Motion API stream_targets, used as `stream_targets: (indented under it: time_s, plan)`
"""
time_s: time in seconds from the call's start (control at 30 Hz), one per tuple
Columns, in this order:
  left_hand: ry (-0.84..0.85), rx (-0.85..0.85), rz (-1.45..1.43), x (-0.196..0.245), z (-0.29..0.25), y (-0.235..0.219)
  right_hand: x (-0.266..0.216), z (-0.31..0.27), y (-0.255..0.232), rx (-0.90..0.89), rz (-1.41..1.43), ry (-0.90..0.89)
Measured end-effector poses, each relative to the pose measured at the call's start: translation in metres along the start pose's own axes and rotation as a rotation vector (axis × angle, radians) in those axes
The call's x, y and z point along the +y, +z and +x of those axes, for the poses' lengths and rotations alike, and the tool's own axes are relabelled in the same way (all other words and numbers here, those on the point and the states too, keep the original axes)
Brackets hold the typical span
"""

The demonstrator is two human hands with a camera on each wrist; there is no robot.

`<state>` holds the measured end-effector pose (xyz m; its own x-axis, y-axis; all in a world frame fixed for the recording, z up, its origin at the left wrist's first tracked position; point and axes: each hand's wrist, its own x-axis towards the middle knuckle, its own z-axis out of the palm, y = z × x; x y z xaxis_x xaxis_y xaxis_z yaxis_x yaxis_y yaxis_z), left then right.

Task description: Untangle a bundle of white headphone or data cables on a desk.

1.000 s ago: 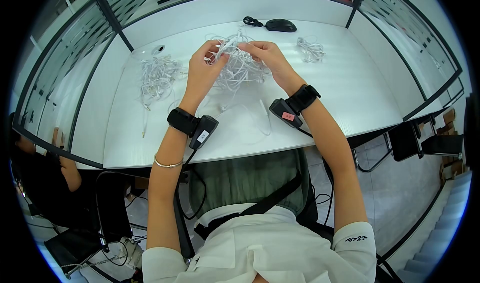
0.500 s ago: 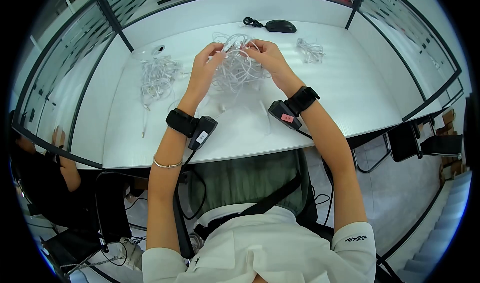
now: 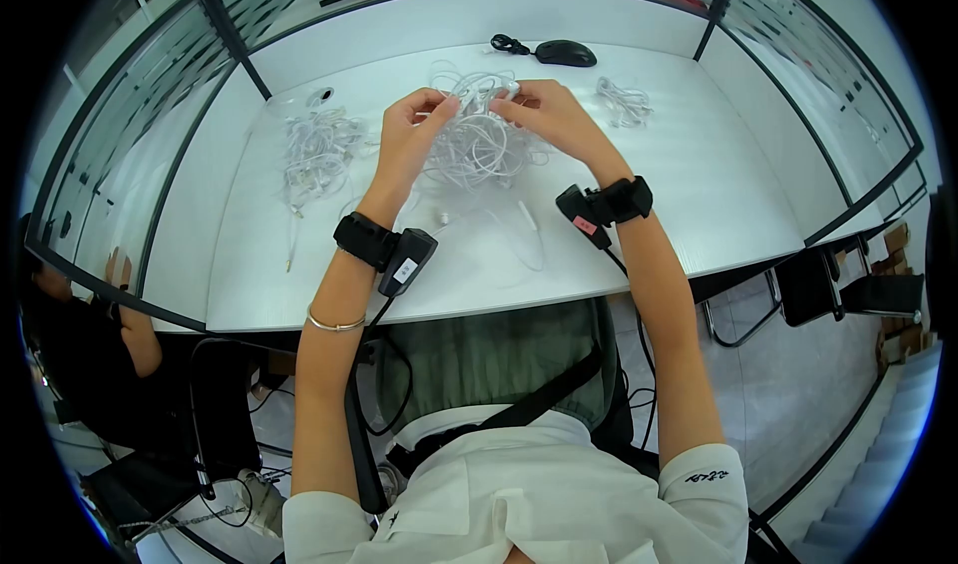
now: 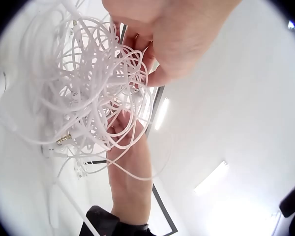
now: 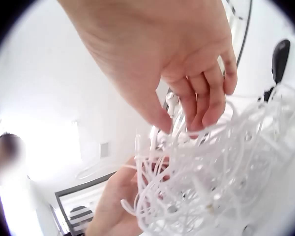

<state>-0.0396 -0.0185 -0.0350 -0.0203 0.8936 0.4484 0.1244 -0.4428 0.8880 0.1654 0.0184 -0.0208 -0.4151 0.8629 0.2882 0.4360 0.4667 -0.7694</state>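
A large tangle of white wired earphones [image 3: 481, 153] lies bunched at the middle of the desk, under both hands. Gold-ringed plugs [image 4: 64, 139] poke out of it in the left wrist view. My left hand [image 3: 409, 137] pinches cords at the tangle's upper left side, thumb towards the fingers. From the upper right, my right hand [image 3: 555, 117] holds strands between thumb and curled fingers. A white earbud [image 5: 172, 100] shows by the right thumb in the right wrist view. Loops of cord partly cover the fingertips of both hands.
On the left of the white desk [image 3: 699, 205] lies another heap of white cords [image 3: 317, 155]. A smaller cord bundle [image 3: 625, 103] is at the right. Behind the tangle sits a black mouse [image 3: 566, 53]. Low partitions [image 3: 479, 15] enclose the desk. Another person [image 3: 100, 364] sits at the left.
The right hand shifts slightly right, its wrist turning outward, with strands still in its fingers. My left hand stays near the same spot. Upper loops of the tangle have changed shape.
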Motion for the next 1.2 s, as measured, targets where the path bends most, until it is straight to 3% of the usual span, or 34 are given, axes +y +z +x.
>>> stream_targets:
  time_s: [0.13, 0.23, 0.3, 0.4, 0.53, 0.63, 0.83, 1.03, 1.2]
  plan:
    - [0.004, 0.046, 0.034, 0.001, 0.000, 0.002, -0.007, -0.004, -0.013, 0.144, 0.073, -0.040]
    - [0.018, 0.046, 0.072, 0.004, 0.001, 0.004, -0.015, -0.005, -0.004, 0.391, 0.026, -0.214]
    - [0.027, 0.006, 0.109, 0.004, -0.002, 0.006, -0.021, -0.005, 0.002, 0.311, 0.039, -0.330]
    - [0.020, -0.002, 0.121, 0.000, 0.002, 0.004, -0.029, -0.007, 0.010, 0.218, -0.041, -0.325]
    - [-0.028, 0.006, 0.065, 0.003, 0.000, 0.002, -0.023, -0.006, 0.008, 0.303, -0.137, -0.360]
    - [-0.063, -0.024, 0.000, 0.008, -0.002, 0.003, -0.020, -0.007, 0.005, 0.226, -0.166, -0.243]
    - [-0.045, -0.103, -0.034, 0.006, -0.004, 0.003, -0.031, -0.013, 0.007, 0.087, -0.066, -0.213]
    - [-0.062, -0.128, -0.088, 0.006, 0.000, -0.002, -0.014, -0.003, 0.006, 0.201, 0.061, -0.294]
    - [-0.062, -0.088, -0.103, 0.005, 0.000, -0.002, -0.019, -0.011, 0.005, 0.069, -0.092, -0.205]
